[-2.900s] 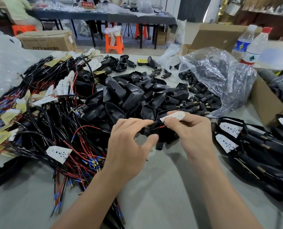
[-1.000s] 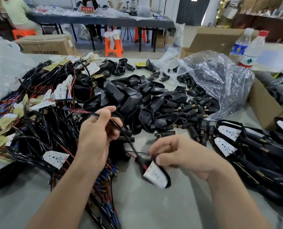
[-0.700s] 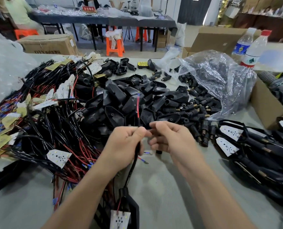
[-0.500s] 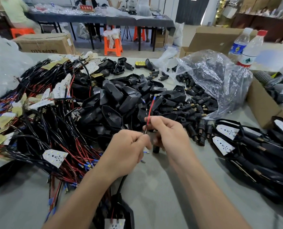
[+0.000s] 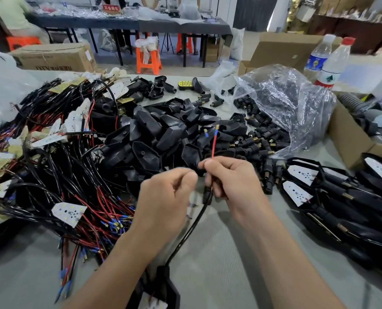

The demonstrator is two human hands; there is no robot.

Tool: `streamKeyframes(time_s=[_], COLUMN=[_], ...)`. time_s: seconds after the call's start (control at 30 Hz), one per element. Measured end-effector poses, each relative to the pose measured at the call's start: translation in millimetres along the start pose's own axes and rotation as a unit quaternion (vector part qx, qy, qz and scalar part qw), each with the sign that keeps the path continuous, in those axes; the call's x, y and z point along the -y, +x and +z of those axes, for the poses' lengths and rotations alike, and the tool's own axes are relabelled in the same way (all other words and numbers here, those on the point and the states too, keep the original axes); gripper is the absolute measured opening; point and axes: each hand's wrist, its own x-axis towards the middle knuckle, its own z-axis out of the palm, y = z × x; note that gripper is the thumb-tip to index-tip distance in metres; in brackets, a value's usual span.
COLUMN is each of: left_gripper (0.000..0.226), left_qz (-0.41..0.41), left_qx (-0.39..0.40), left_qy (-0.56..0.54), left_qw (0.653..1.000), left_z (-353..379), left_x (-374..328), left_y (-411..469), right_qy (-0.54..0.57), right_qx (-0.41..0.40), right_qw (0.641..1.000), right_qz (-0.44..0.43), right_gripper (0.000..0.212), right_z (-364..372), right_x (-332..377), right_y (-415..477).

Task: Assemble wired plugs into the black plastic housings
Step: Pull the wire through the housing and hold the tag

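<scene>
Wired lead (image 5: pixel 186 236): black sheathed cable, up over the near middle of the table, between my hands. It runs from my right hand down to a black housing (image 5: pixel 170 285) with a white LED board at the near edge.

Right hand (image 5: pixel 230 179) pinches the lead where the sheath ends. Red wire (image 5: pixel 213 146) stands up out of the pinch, with a blue-sleeved brass terminal (image 5: pixel 217 127) at its tip. A second blue-sleeved terminal (image 5: pixel 205 133) is just left of it; its wire is lost against the dark pile behind.

Left hand (image 5: pixel 167 197): fingers curled, thumb against forefinger, just beside the right. Blurred; cannot tell whether it grips anything.

Step, as I judge it: sort out the two bare ends for fitting into a plug.
- Pinch close under the terminals so the thin wires do not flex.
- Hold red and its partner apart and feed them in straight.
- Loose plugs (image 5: pixel 259 142) lie right of the loose housings (image 5: pixel 150 134), by the clear bag (image 5: pixel 286 103).
- Mind the hanging housing; a tug could drag it.

Writing:
- Carton (image 5: pixel 54 56), far left: print looks like "DTY", the rest too blurred to read.
- Red sign (image 5: pixel 111 8), far table: yellow characters, unreadable.
- Two water bottles (image 5: pixel 333 63), far right: labels illegible.
</scene>
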Motion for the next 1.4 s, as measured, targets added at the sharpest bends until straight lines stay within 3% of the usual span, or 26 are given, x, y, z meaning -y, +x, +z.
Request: streamKeyframes(time_s=[0.13, 0.2, 0.3, 0.37, 0.43, 0.6, 0.8, 1.0, 1.13, 1.23, 1.33, 1.4], left_gripper=[0.016, 0.011, 0.022, 0.022, 0.022, 0.017, 0.018, 0.013, 0.020, 0.021, 0.011, 0.016], left_qz=[-0.104, -0.128, -0.119, -0.113, -0.100, -0.084, -0.068, -0.043, -0.022, -0.005, 0.000, -0.005], left_qx=[-0.011, -0.017, -0.059, -0.061, -0.061, -0.079, -0.088, -0.108, -0.120, -0.105, -0.102, -0.093], left_qy=[-0.159, -0.209, -0.158, -0.112, -0.074, -0.033, -0.020, 0.023, 0.027, 0.044, 0.064, 0.060], left_qw=[0.982, 0.969, 0.978, 0.985, 0.990, 0.993, 0.994, 0.993, 0.992, 0.994, 0.993, 0.994], left_z=[-4.4, -4.0, -6.1, -8.6, -9.5, -5.1, -3.9, -0.1, 1.1, 2.3, 2.9, 3.2], left_x=[3.0, 2.5, 8.6, 12.3, 11.5, 8.2, 8.1, 7.9, 6.4, 3.1, 5.7, 8.9], left_y=[16.4, 19.4, 18.8, 17.1, 15.2, 14.5, 11.0, 8.2, 5.4, 3.2, 3.5, 4.3], right_qy=[-0.085, -0.116, -0.152, -0.262, -0.341, -0.450, -0.489, -0.365, -0.088, 0.119, 0.189, 0.217], right_qx=[0.146, 0.146, -0.012, -0.155, -0.212, -0.107, -0.062, -0.068, -0.074, -0.045, -0.049, -0.065], right_qw=[0.985, 0.982, 0.988, 0.952, 0.915, 0.887, 0.870, 0.928, 0.993, 0.991, 0.978, 0.971], right_qz=[0.017, 0.029, 0.018, -0.021, -0.027, -0.021, -0.023, -0.030, -0.029, 0.029, 0.073, 0.079], right_gripper=[0.027, 0.025, 0.021, 0.015, 0.015, 0.020, 0.022, 0.031, 0.028, 0.014, 0.018, 0.027], right_z=[9.7, 13.8, 2.9, -16.6, -32.2, -29.9, -33.4, -30.4, -21.1, -11.8, -8.6, -10.6], right_x=[-4.0, -5.0, -4.4, -3.9, -4.7, -13.4, -13.6, -4.5, 1.5, 3.1, -0.4, -3.4], right_y=[-11.6, -13.6, -7.7, -3.6, -3.5, -5.0, -5.6, -7.6, -10.0, -10.3, -7.5, -4.8])
